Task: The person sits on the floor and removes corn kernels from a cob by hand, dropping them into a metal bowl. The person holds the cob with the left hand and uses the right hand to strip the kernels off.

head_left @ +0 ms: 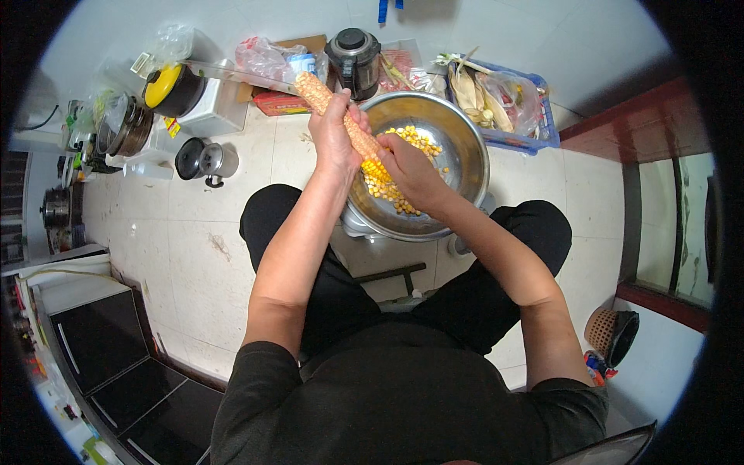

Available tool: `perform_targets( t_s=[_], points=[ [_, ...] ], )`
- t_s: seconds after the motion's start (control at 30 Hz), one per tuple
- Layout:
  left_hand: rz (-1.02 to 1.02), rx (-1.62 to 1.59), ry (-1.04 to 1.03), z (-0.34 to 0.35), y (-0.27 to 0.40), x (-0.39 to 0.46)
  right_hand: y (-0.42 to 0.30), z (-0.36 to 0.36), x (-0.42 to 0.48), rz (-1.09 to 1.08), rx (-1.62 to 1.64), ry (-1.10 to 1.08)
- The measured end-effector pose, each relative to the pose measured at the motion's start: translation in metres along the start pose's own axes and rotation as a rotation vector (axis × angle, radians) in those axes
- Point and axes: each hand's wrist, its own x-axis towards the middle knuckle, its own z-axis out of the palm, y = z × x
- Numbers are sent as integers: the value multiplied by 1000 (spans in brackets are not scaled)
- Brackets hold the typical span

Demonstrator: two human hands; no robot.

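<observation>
My left hand is wrapped around a corn cob that slants over the left part of a large steel basin. Most of the cob is bare and pale; yellow kernels remain at its lower end. There my right hand presses with thumb and fingers against the cob; some of its fingertips are hidden. Loose yellow corn kernels lie on the basin's bottom, below the cob and toward the far side. The basin stands between my knees on a support that is mostly hidden.
A blue plastic crate with corn husks and bags stands beyond the basin at the right. A dark-lidded blender jug is behind it. At the left are a moka-like metal pot and a black pot with yellow lid.
</observation>
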Motion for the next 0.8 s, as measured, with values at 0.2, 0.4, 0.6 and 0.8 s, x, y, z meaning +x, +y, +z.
perform_targets(
  t_s=[0.2,0.4,0.6,0.8],
  points=[
    [-8,10,-22,-1,-3,-1,-4,5,-4,-5,-133,79],
    [-34,49,-44,4,-5,-7,9,8,-1,13,-183,138],
    [-17,21,-65,2,-4,-3,20,-11,7,169,-55,140],
    [-3,-24,-52,-3,1,4,22,-14,10,21,173,33]
  ],
)
